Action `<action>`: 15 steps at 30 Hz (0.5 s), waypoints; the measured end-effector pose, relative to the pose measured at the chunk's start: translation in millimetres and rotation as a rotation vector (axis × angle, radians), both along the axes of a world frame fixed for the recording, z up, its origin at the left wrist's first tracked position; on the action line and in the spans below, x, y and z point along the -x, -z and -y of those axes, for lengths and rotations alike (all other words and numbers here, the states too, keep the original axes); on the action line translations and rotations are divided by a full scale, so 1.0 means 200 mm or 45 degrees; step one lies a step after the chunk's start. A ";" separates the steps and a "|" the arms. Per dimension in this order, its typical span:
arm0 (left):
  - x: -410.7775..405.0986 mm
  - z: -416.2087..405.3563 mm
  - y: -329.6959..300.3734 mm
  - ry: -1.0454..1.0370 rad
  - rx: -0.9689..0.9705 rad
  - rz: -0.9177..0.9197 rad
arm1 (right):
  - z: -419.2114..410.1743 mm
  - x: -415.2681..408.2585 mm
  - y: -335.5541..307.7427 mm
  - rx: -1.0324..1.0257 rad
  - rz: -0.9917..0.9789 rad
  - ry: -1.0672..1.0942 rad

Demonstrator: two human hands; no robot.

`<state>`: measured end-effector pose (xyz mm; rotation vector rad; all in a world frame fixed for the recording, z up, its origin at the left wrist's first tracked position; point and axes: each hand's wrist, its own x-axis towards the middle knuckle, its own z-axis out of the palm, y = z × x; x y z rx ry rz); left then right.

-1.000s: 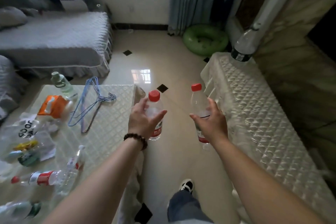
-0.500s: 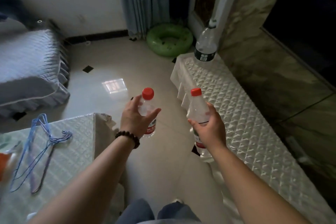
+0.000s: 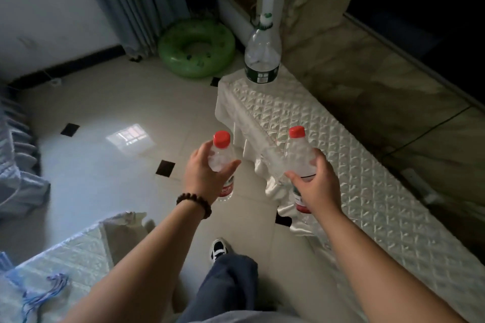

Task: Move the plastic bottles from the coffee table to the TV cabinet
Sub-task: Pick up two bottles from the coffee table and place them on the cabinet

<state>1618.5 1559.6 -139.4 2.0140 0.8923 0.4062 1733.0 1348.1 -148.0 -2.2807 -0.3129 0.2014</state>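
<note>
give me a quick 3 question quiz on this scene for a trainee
1. True or false: each hand holds a red-capped bottle.
2. Which bottle is nearer the TV cabinet? A) the left bottle B) the right bottle
3. Fill in: at the cabinet's far end stands a large bottle with a ____ label.

Key
1. True: the left hand grips the left bottle and the right hand grips the right bottle.
2. B: it appears over the cabinet's edge, while the left one is over the floor.
3. Dark green.
</note>
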 end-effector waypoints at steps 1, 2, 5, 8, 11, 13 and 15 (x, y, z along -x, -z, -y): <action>-0.06 -0.04 0.01 0.039 0.027 -0.003 | -0.04 -0.04 0.01 -0.008 0.012 0.036; -0.11 -0.09 0.02 0.074 0.040 -0.011 | -0.08 -0.08 0.02 -0.008 0.016 0.069; -0.26 -0.23 0.05 0.166 0.031 -0.037 | -0.17 -0.17 0.04 0.016 -0.006 0.182; -0.42 -0.33 0.08 0.252 0.042 -0.062 | -0.23 -0.26 0.07 -0.003 -0.057 0.293; -0.60 -0.39 0.12 0.305 0.062 -0.066 | -0.24 -0.35 0.10 -0.003 -0.101 0.368; -0.72 -0.41 0.15 0.343 0.079 -0.069 | -0.24 -0.43 0.14 0.000 -0.118 0.416; -0.87 -0.43 0.19 0.390 0.090 -0.087 | -0.24 -0.53 0.18 0.008 -0.115 0.458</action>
